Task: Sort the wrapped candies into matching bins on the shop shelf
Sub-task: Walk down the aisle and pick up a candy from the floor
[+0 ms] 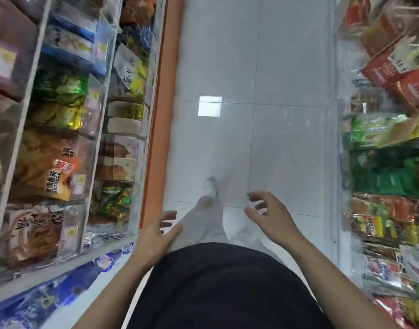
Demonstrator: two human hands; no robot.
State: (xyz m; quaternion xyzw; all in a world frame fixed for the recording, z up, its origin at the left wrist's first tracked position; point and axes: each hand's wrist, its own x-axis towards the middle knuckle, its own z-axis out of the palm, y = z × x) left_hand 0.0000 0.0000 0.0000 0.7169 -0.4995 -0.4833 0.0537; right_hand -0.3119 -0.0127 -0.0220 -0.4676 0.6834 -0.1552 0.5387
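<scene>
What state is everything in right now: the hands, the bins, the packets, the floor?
left hand: open, holding nothing
right hand: open, fingers loosely curled, holding nothing
clear bins: on the left shelf, filled with wrapped packets
green packets: packed close on the right shelf
floor: glossy, reflecting a light

Left shelf (23, 115): white dividers, rows of clear bins (94, 108) in stepped tiers. Bins hold wrapped packs, one kind each: blue packs (70, 36), green-gold packs (58, 96), orange packs (49, 162), brown-white packs (30, 233). Orange strip (158, 115) runs along shelf foot. Floor (286, 138): pale grey tiles, glossy, bright square reflection (209, 106); light shoe (210, 186) planted on it. Right shelf (341, 162): red packs (393, 67) at far end, green packs (389, 176) midway, mixed packs nearer; print blurred
</scene>
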